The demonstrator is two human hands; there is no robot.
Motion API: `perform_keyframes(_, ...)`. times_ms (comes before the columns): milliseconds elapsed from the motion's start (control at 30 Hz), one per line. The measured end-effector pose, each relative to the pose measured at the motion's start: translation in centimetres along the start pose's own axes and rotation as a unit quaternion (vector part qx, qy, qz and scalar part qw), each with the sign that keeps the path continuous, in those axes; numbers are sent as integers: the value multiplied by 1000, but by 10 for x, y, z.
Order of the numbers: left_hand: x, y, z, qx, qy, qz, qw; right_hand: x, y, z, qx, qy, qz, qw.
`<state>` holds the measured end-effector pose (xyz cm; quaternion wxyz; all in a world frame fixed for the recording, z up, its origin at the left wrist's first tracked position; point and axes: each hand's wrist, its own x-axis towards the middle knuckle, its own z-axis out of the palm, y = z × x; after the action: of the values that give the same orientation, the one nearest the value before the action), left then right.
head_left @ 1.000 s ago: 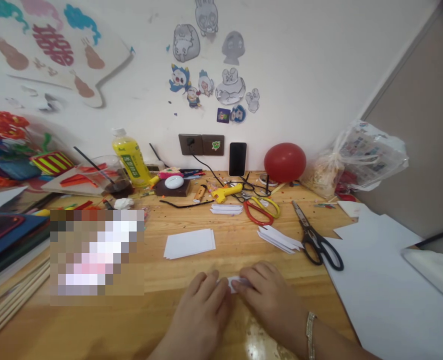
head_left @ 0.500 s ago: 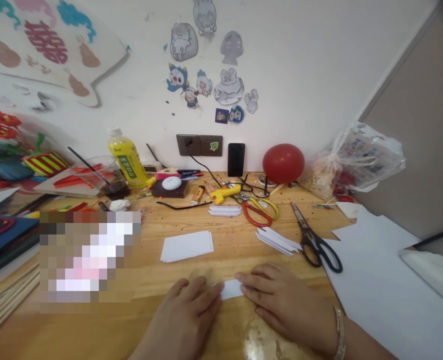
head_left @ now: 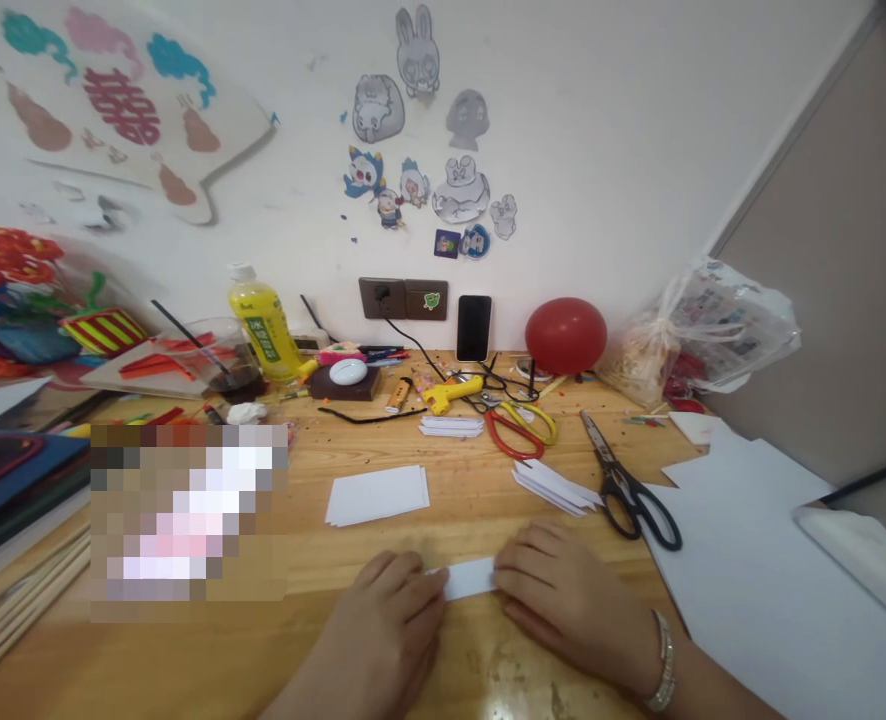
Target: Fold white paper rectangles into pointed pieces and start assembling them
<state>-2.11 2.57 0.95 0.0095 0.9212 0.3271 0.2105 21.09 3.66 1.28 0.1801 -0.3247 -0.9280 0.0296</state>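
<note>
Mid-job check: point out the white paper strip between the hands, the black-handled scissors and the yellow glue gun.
White paper strip (head_left: pixel 471 579): head view, middle of its exposed stretch.
Black-handled scissors (head_left: pixel 614 472): head view, near the pivot.
Yellow glue gun (head_left: pixel 454 394): head view, on its body.

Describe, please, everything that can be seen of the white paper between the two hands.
The white paper looks thin and plain, with no marks visible. Only a narrow middle band shows, with straight long edges, its right side slanting slightly farther away. It appears to lie on the wooden table. The left grip covers its left end, the right grip its right end, so its full length and any hidden fold cannot be told.
</note>
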Motion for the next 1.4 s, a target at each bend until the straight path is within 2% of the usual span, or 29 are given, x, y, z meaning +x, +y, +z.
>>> perform_keyframes(200,8,0,11,-27,19,-44,998,7,-4,19,5,34,47,998)
perform_keyframes(267,8,1,14,-50,24,-64,996,8,-5,23,11,44,51,998)
perform_keyframes(367,9,2,16,-61,17,-85,994,9,-8,25,39,49,92,994)
perform_keyframes(533,9,7,18,-31,-14,-102,994,11,-17,20,97,24,174,980)
perform_keyframes(700,6,8,24,-21,-17,-98,995,12,-24,16,126,-16,229,965)
perform_keyframes(833,3,7,26,-30,3,-74,997,13,-24,15,153,-11,256,954)
perform_keyframes(1000,3,9,26,-10,41,-24,999,13,-23,15,181,-12,249,951)
perform_keyframes(1100,1,10,27,0,42,-19,999,13,-24,14,187,-18,230,955)
perform_keyframes(1233,-3,11,27,-79,12,-74,994,12,-26,12,190,-29,226,955)
perform_keyframes(1400,-4,10,25,-176,-18,-118,977,10,-24,14,182,-2,159,970)
